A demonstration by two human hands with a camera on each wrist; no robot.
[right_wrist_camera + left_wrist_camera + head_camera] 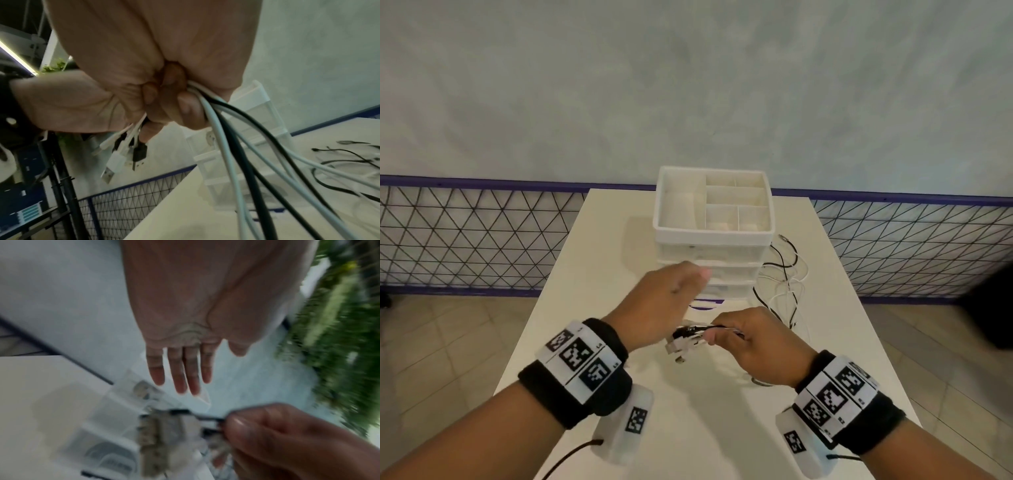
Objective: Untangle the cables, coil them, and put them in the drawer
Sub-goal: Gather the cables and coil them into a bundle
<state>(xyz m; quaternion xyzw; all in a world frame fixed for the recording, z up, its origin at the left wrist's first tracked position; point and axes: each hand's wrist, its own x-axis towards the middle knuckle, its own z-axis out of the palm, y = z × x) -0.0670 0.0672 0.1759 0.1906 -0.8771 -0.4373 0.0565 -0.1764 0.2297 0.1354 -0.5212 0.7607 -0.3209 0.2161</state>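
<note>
Nearest to you, your right hand was closed in a fist around a bundle of cables, black ones and white ones together; their plugs stuck out past your thumb, some white, one black, with flat metal ends; the long parts ran from the fist down to the table and stayed crossed over each other there. Your left hand held nothing; the left wrist view showed its fingers straight and apart, above the plugs and close to the front of the drawer unit. I judge that you were at the untangling step, with the plug ends gathered but nothing coiled; the next move probably called for the free hand to take one plug and draw that one cable slowly out of the rest, because smooth round cables slide easily but catch at the plugs.

Further away, the loose cables lay in thin loops on the pale, smooth table, just beside the right side of the unit; the unit was white and partly clear plastic, boxy, with a divided tray on top; whether a drawer was open, I could not tell.
</note>
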